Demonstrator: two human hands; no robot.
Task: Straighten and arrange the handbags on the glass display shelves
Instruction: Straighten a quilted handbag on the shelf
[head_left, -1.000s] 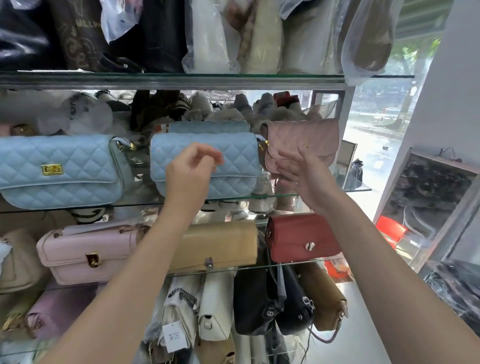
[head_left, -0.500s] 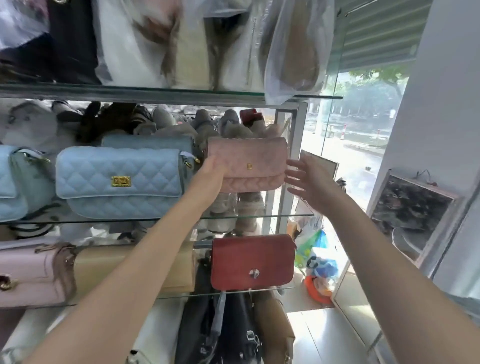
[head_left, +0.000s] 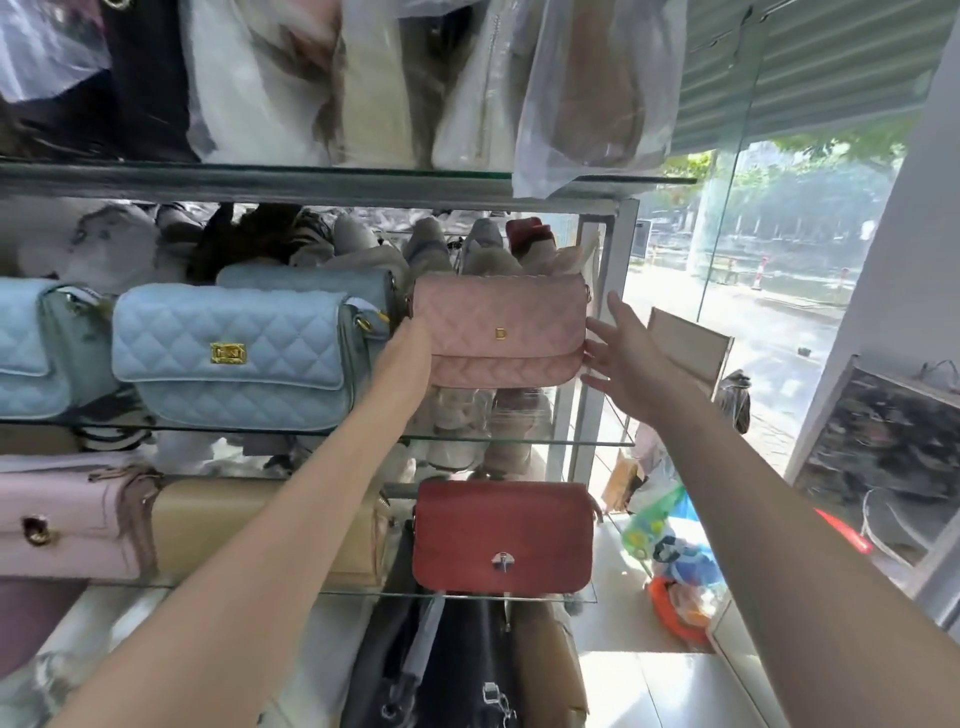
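A pink quilted handbag (head_left: 498, 332) with a small gold clasp is at the right end of the middle glass shelf (head_left: 597, 443), held a little above the glass. My left hand (head_left: 410, 358) grips its left end, fingers hidden behind it. My right hand (head_left: 623, 353) is spread open, its fingertips against the bag's right end. To the left stands a light blue quilted handbag (head_left: 234, 353) with a gold lock, and another blue one (head_left: 31, 343) beyond it. On the shelf below sit a red handbag (head_left: 504, 535), a tan one (head_left: 260, 519) and a pale pink one (head_left: 67, 525).
The top shelf (head_left: 311, 179) carries bags wrapped in plastic that hang over its edge. A white metal upright (head_left: 623, 234) stands just right of the pink bag. Black bags (head_left: 441, 665) hang below the lowest shelf. A glass shopfront (head_left: 779, 312) and floor clutter lie to the right.
My view has swung right. My left hand left the blue bag and took the pink bag's left end. My right hand shifted from the pink bag's front to its right end.
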